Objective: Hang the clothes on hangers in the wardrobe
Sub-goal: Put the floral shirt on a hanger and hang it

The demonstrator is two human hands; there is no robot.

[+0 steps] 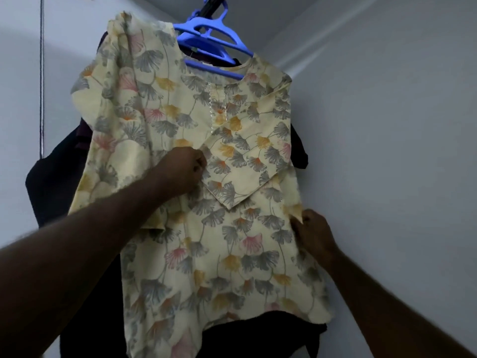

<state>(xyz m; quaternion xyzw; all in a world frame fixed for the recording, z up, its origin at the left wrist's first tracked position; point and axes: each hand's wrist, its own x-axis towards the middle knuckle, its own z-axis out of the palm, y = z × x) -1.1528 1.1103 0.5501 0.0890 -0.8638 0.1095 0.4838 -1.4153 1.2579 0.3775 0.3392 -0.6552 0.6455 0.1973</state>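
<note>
Our floral top [206, 241] hangs on a blue hanger [214, 42] from the wardrobe rail [209, 9], before dark clothes [51, 182]. Our left grip [189, 171] pinches its folded sleeve [245, 161], our right grip [313, 233] its side edge, likely to straighten it.

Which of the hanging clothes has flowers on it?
The pale yellow top in front, held by the left hand and right hand, has grey, pink and orange flowers. The dark clothes behind it are plain.
</note>
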